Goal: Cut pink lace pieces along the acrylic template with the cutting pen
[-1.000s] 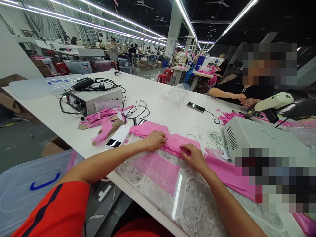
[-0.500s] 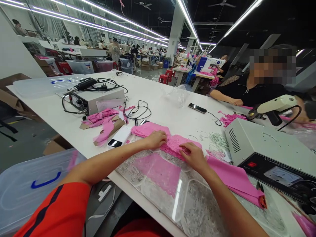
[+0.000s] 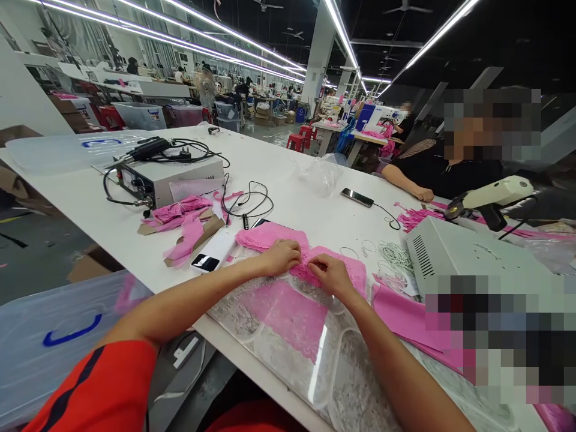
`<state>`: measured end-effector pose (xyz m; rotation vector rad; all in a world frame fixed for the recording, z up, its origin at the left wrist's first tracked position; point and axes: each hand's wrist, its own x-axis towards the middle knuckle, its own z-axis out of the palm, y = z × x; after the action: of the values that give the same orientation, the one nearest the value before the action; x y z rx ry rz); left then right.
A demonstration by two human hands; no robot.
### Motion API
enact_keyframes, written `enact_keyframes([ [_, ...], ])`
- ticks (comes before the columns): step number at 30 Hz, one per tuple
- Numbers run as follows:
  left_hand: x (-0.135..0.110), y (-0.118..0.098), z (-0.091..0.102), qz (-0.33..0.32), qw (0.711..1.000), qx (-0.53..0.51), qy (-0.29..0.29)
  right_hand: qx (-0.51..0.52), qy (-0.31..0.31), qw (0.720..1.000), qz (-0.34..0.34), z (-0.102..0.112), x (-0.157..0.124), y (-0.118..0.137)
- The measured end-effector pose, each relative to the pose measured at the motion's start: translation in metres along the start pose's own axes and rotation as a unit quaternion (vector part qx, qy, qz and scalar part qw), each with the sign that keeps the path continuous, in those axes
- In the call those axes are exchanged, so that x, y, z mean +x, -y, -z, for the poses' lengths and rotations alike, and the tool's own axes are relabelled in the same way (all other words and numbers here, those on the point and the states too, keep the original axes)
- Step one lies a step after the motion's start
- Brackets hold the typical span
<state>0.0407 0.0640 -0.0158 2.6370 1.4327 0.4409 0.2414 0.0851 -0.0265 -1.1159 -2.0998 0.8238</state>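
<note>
A red short sleeve (image 3: 121, 381), seen from where I stand, bears a dark lengthwise stripe (image 3: 74, 387); beyond the sleeve the left hand (image 3: 283, 258) is bare, and more red cloth (image 3: 256, 417) shows right of the sleeve

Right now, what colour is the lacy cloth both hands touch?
The lacy cloth is pink, clearest in the head view.

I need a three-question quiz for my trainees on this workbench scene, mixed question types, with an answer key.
1. What are the left hand and right hand both touching?
A) a smartphone
B) pink lace fabric
C) a clear plastic bag

2. True or false: a black-handled corded tool lies on top of a metal box.

3. Fill in the blank: the ____ hand is nearer the white power bank.

Key: 1. B; 2. True; 3. left
</note>
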Motion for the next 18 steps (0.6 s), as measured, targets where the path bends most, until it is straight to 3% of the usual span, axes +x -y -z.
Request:
enact_keyframes([
  [8, -0.002, -0.015, 0.001, 0.028, 0.998, 0.017, -0.051, 0.094, -0.027, 0.995, -0.035, 0.009, 0.003, 0.013],
  [12, 0.003, -0.023, -0.001, 0.054, 0.995, 0.03, -0.074, 0.14, -0.072, 0.987, -0.038, 0.021, 0.004, 0.018],
  [18, 0.011, -0.065, -0.007, 0.099, 0.988, 0.034, -0.117, 0.183, -0.178, 0.965, -0.052, 0.043, 0.001, 0.023],
])
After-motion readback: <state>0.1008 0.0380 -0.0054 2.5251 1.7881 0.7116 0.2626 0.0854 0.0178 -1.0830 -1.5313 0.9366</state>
